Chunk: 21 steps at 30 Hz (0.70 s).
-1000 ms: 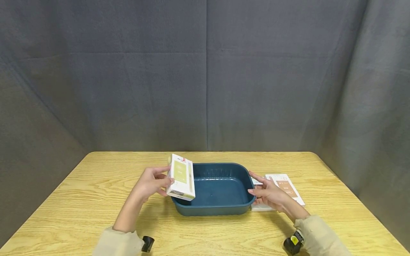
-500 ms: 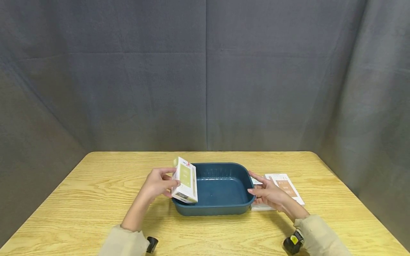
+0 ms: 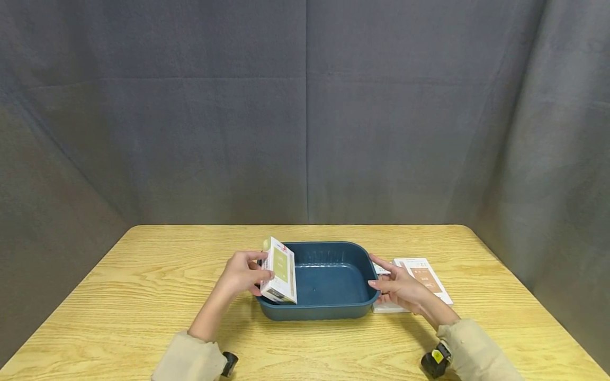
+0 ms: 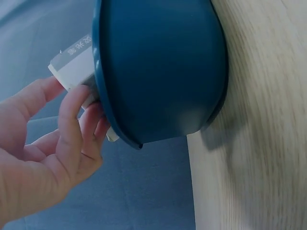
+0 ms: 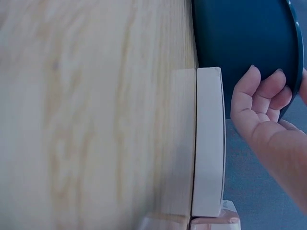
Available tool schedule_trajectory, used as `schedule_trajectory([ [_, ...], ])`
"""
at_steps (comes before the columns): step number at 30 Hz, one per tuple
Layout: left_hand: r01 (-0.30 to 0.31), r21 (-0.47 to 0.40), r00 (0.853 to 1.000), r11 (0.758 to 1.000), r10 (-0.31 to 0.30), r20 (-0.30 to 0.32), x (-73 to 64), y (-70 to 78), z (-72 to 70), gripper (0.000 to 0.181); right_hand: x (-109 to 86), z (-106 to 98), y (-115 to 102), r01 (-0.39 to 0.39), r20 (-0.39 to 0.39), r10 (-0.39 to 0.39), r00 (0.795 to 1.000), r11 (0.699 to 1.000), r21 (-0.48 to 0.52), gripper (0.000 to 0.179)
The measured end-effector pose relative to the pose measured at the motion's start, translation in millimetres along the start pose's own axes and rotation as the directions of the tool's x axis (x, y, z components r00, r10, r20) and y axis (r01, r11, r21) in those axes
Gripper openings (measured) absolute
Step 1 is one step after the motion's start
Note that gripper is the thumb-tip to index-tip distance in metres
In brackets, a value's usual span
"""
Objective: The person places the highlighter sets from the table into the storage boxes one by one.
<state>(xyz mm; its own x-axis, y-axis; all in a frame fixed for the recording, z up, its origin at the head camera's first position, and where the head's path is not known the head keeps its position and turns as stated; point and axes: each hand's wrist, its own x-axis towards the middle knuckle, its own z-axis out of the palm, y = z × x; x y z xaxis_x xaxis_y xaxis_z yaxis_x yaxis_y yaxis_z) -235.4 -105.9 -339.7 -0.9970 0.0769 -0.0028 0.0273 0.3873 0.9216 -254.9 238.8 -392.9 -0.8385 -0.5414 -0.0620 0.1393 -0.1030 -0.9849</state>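
My left hand (image 3: 245,272) pinches a white box with a green panel (image 3: 280,267), thumb on its front face and fingers on its far-left side. Tilted, the box leans over the left end of a dark blue plastic basin (image 3: 329,286), its lower edge inside the rim. In the left wrist view the basin wall (image 4: 163,72) hides part of the white box (image 4: 79,67). My right hand (image 3: 402,288) holds the basin's right end, thumb over the rim. The right wrist view has the fingers (image 5: 252,88) curled against the basin's outer wall.
Right of the basin lies a white box with a brown panel (image 3: 427,279), and another white box (image 3: 388,308) lies partly under my right hand. The light wooden table (image 3: 143,296) ends at grey curtains (image 3: 305,132) at the back and both sides.
My left hand has moved right and slightly down with the green-panelled box, tilting it and lowering it into the basin's left end. My right hand stays on the basin rim.
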Motion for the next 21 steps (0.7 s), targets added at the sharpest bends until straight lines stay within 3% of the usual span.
schedule_trajectory([
  [21,-0.028,0.104,1.0,0.994,0.028,0.0,3.0,-3.6,15.4,0.045,0.4,0,1,0.002,0.003,-0.002,1.0,1.0,0.016,0.078],
])
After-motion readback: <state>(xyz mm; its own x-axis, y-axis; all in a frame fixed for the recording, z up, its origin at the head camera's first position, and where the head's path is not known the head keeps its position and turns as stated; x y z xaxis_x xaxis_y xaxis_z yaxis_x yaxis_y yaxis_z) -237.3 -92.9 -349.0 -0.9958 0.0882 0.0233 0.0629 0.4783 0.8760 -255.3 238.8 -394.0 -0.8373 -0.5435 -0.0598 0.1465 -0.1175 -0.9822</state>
